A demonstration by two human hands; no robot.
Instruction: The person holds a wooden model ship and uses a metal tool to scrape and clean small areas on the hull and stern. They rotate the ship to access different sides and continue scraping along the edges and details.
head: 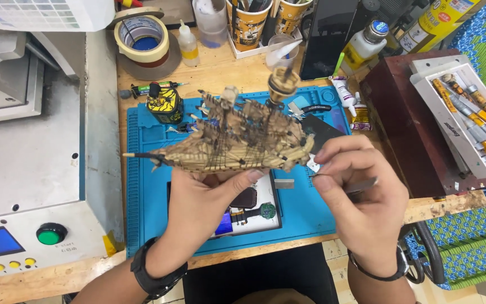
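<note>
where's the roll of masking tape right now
In the head view the roll of masking tape lies flat at the back left of the wooden bench, just left of a small squeeze bottle.

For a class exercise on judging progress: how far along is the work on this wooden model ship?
Done: the model ship already has hull, masts and rigging. In hand: the left hand holds it up from below over the blue mat, while the right hand pinches a thin metal tool at the stern. What is left cannot be told.
</note>
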